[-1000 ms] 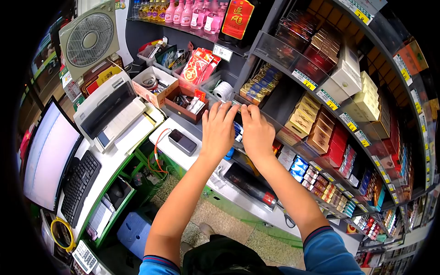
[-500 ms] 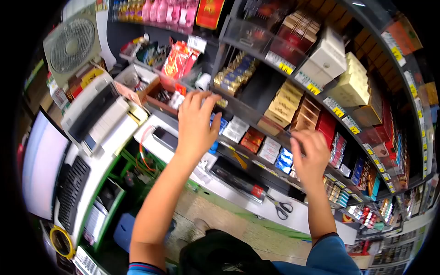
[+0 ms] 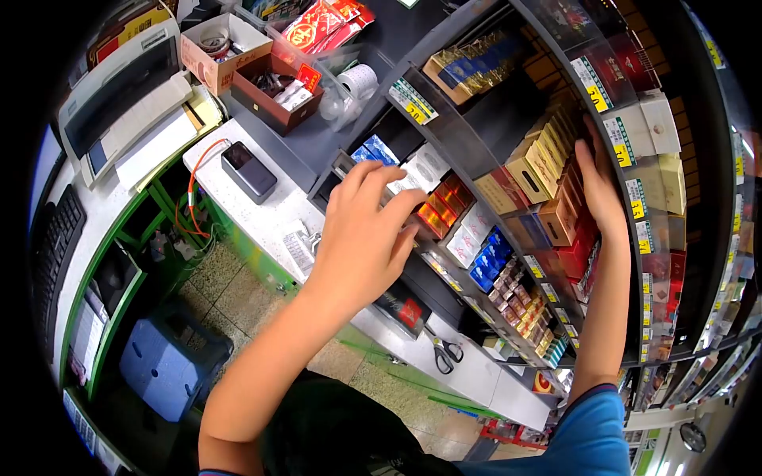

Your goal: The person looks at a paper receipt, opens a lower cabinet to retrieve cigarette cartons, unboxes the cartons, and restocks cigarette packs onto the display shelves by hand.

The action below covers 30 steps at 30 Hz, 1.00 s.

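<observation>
Hands [image 3: 359, 230] near packs [image 3: 446, 205], yellow price labels [image 3: 412, 101]

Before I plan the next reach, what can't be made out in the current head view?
- Right hand: the fingertips and any grip are hidden among the shelf boxes.
- Left hand: its palm is turned away, so contact with the silver packs can't be judged.
- Black package: partly covered by the left hand and wrist.
- Monitor: cut off by the dark lens border.
- Price labels: the small print is too tiny.
</observation>
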Motion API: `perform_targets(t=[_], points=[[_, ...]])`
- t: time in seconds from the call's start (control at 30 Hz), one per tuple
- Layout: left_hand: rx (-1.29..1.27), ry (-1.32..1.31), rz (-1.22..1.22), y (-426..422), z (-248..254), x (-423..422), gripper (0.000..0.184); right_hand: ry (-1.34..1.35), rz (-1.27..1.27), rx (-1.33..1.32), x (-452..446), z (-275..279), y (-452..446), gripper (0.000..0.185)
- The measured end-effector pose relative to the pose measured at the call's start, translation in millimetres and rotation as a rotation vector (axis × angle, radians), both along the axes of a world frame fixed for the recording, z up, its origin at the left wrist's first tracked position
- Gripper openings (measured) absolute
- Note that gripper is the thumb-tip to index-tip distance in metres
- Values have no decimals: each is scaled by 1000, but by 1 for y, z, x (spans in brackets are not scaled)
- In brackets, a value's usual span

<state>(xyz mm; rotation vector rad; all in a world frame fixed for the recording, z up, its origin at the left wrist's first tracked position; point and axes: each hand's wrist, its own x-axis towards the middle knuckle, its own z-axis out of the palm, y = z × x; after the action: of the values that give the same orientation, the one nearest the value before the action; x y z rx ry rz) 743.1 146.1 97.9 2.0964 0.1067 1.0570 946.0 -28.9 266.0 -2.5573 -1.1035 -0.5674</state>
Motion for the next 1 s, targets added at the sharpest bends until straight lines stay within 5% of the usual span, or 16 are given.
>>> perform_targets(t=[0.27,0.37,1.0], points=[[-86,-6,3,8,-13,-20,30,-336,27,-8,69,10,18,48],[-96,0,-32,5,-18,-19,30,-689,-168,-288,119,20,24,42],[-163,99,-133,0,-31,-10,23,-377,-214,-187,118,32,23,42]])
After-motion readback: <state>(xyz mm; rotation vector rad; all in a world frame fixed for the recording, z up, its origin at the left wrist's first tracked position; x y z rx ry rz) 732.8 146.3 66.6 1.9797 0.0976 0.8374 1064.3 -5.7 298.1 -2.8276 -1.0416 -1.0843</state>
